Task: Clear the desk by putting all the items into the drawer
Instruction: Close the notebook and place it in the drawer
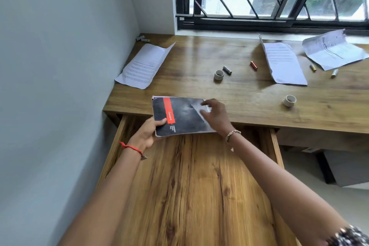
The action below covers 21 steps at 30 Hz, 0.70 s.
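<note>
i hold the notebook [179,116] with both hands, half over the front edge of the desk [249,110] and half over the open drawer [189,185]. my left hand [146,136] pinches its near left corner, thumb on the cover and fingers curled underneath, so the soft cover does not sag. my right hand [216,117] is curled over the right edge with its fingers bent onto the top. the thumb is hidden. i judge this hand is there to steady that side and steer it. i keep the notebook roughly flat and low so that it can lie flat on the drawer floor and leave room for the rest. the drawer stands far out toward me for that reason. farther back on the desk lie papers [143,66], two tape rolls [218,75] and loose batteries [227,70], not yet put away.
</note>
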Each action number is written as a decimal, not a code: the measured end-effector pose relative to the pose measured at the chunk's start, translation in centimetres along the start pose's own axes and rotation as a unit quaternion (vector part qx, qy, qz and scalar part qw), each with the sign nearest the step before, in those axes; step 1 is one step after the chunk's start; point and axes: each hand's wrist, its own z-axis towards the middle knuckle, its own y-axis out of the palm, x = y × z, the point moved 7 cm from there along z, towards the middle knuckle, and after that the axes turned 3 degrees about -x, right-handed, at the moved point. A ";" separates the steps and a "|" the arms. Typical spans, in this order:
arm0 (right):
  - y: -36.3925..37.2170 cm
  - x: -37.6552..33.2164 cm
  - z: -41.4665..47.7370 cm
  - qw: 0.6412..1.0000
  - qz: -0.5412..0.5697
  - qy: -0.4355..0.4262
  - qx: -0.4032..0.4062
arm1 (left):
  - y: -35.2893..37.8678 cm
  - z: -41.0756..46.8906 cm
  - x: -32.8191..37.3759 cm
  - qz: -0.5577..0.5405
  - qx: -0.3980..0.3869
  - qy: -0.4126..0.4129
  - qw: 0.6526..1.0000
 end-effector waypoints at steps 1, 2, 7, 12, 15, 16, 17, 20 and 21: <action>-1.0 1.0 0.3 0.999 -0.016 0.037 0.027 | -0.6 -0.4 0.0 0.009 -0.003 0.011 1.000; -1.6 2.1 0.4 0.996 -0.016 0.083 0.030 | -1.1 -0.8 -0.1 0.017 -0.006 0.021 1.000; 1.8 5.0 -2.5 0.881 0.300 0.310 -0.193 | -2.2 -3.6 -1.0 0.124 -0.038 0.102 0.986; 6.0 5.2 -5.6 0.799 0.406 0.365 -0.253 | -1.8 -6.1 -2.6 0.297 -0.099 0.186 0.931; 9.3 5.9 -7.9 0.803 0.383 0.396 -0.228 | -2.5 -6.9 -5.6 0.325 -0.112 0.178 0.922; 10.3 6.1 -8.6 0.804 0.380 0.401 -0.221 | -3.2 -7.2 -6.7 0.322 -0.103 0.164 0.927; 11.2 6.3 -9.3 0.806 0.373 0.405 -0.218 | -3.9 -7.6 -7.6 0.324 -0.090 0.156 0.929; 13.9 7.2 -11.9 0.794 0.349 0.439 -0.236 | -5.8 -8.9 -10.7 0.396 -0.060 0.129 0.907; 14.6 7.3 -12.8 0.786 0.344 0.448 -0.249 | -6.3 -9.4 -11.8 0.416 -0.057 0.116 0.900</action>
